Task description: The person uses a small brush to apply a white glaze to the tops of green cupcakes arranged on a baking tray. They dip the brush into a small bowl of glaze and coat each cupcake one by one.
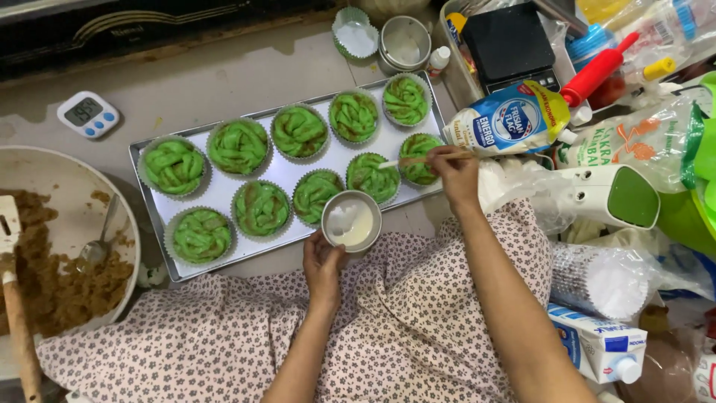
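Observation:
A metal baking tray [224, 257] lies on the floor with several green twisted dough pieces in paper cups, such as one [299, 132] in the far row. My left hand [322, 263] holds a small metal bowl [351, 221] of white liquid at the tray's near edge. My right hand [455, 173] grips a pastry brush [418, 160] whose bristles rest over the dough piece [418, 157] at the tray's right end.
A large bowl [71, 190] of brown filling with a spoon and a wooden spatula [16, 298] sits at left. A white timer [88, 114] lies beyond it. Empty cups [355, 33], a milk pouch [511, 119], a hand mixer [604, 195], stacked liners [600, 277] and a carton [597, 345] crowd the right.

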